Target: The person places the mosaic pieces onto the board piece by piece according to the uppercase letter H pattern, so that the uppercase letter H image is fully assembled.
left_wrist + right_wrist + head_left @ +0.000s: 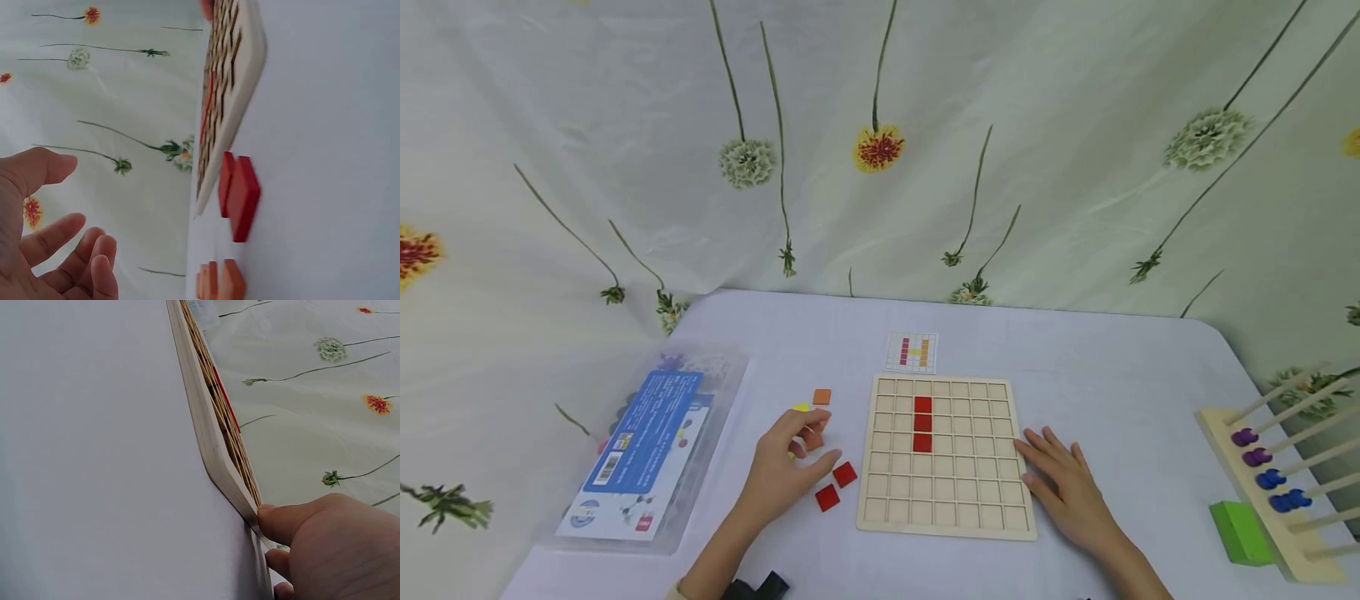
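Observation:
My left hand is held over loose tiles left of the wooden grid board, thumb and fingers apart with nothing between them. Beneath and around it lie orange tiles and a partly hidden yellow tile. Two red tiles lie between this hand and the board. Three more red squares sit in a column of the grid. My right hand rests at the board's right edge; in the right wrist view its thumb touches the rim.
A pattern card lies behind the board. At the left is a clear plastic case with a blue-and-white label sheet. A wooden peg stand with purple and blue beads and a green block stand at the right. A black object shows at the front edge.

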Available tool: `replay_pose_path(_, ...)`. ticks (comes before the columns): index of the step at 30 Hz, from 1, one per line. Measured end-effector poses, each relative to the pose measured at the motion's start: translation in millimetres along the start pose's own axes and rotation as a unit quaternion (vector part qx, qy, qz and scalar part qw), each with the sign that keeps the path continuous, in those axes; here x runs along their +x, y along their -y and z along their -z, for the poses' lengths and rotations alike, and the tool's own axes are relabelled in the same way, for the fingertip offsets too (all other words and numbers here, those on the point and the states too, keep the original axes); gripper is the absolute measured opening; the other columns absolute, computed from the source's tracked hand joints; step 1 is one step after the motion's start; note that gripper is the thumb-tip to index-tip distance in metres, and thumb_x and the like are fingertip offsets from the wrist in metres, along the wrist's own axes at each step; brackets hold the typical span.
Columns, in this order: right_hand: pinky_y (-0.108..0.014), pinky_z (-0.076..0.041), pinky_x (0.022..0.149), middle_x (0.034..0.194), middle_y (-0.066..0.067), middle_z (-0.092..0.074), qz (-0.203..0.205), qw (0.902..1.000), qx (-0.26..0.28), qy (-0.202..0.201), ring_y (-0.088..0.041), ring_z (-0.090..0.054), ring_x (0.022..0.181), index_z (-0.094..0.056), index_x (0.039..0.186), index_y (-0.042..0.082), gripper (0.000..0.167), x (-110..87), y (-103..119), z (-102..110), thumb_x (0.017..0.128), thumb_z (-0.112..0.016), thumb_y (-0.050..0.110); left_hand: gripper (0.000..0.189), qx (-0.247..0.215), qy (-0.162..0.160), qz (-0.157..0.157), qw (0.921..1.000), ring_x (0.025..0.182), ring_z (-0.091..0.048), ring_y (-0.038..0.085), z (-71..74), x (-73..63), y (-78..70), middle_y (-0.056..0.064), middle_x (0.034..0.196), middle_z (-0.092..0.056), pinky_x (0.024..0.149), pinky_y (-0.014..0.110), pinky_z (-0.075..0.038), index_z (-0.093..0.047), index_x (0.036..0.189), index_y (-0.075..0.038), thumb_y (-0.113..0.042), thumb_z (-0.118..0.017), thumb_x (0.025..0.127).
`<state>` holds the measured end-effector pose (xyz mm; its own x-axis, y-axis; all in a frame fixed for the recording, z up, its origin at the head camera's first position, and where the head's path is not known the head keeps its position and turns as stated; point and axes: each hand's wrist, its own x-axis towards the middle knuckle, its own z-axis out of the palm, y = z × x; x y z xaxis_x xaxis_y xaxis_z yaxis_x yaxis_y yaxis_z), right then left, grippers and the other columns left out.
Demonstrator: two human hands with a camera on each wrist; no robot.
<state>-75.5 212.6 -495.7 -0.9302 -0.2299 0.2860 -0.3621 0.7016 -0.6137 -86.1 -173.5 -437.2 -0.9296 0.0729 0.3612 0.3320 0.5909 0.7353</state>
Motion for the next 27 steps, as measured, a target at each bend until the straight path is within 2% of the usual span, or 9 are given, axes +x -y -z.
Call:
replay_pose_path(4,-0.068,-0.01,0.113,0.144,-0.019,-0.05,0.003,1.0,0.0,-0.004,-0.046,-0.033,0.139,-0.059,0.134,0.011,0.042,0.2,1,0,0.093,-0.064,0.017,0.05,-0.003,0.005,0.021,0.9998,0.079,-0.054,0.01,-2.6,-14.9,9.0,0.007,0.093,-0.063,0.065,0.023,-0.05,-0.066,0.117,-0.007,-0.006,-0.084,0.07)
replay_pose_path(7,-0.067,-0.01,0.113,0.144,-0.019,-0.051,0.005,0.9999,-0.001,-0.009,-0.045,-0.034,0.139,-0.06,0.134,0.011,0.042,0.3,1,1,0.093,-0.064,0.017,0.05,-0.009,0.002,0.028,0.9996,0.077,-0.054,0.01,-7.6,-22.2,16.2,0.006,0.094,-0.064,0.065,0.023,-0.05,-0.066,0.115,-0.005,-0.005,-0.084,0.069)
replay_pose_path(16,-0.068,-0.01,0.112,0.143,-0.019,-0.051,0.007,0.9999,0.005,-0.008,-0.045,-0.033,0.14,-0.06,0.134,0.011,0.041,-1.1,1,-1,0.093,-0.064,0.017,0.045,-0.009,-0.004,0.022,0.9997,0.071,-0.052,0.009,-21.0,-32.0,32.2,0.0,0.088,-0.059,0.06,0.019,-0.046,-0.068,0.107,-0.007,-0.004,-0.085,0.066)
replay_pose_path(19,-0.069,-0.01,0.112,0.143,-0.019,-0.051,0.008,0.9999,0.006,-0.008,-0.044,-0.033,0.14,-0.06,0.134,0.012,0.041,-1.0,1,-1,0.093,-0.064,0.017,0.043,0.006,-0.005,0.034,0.9994,0.071,-0.051,0.007,-22.6,-32.8,32.6,-0.003,0.087,-0.059,0.06,0.019,-0.045,-0.069,0.105,-0.009,-0.006,-0.086,0.066)
replay_pose_path(23,-0.068,-0.01,0.113,0.143,-0.018,-0.051,0.009,0.9999,0.006,-0.01,-0.043,-0.033,0.141,-0.06,0.134,0.012,0.041,-1.2,0,-1,0.093,-0.064,0.017,0.041,0.048,0.014,0.066,0.9966,0.075,-0.049,0.003,-25.7,-33.5,32.4,-0.008,0.088,-0.057,0.063,0.019,-0.044,-0.07,0.105,-0.015,-0.013,-0.086,0.067)
replay_pose_path(27,-0.068,-0.01,0.113,0.143,-0.019,-0.052,0.014,0.9998,0.004,-0.014,-0.043,-0.034,0.14,-0.06,0.134,0.012,0.042,-0.7,0,-1,0.092,-0.064,0.016,0.04,0.095,0.028,0.07,0.9926,0.077,-0.048,0.001,-28.9,-33.2,32.7,-0.011,0.088,-0.056,0.064,0.019,-0.043,-0.07,0.103,-0.019,-0.016,-0.087,0.068)
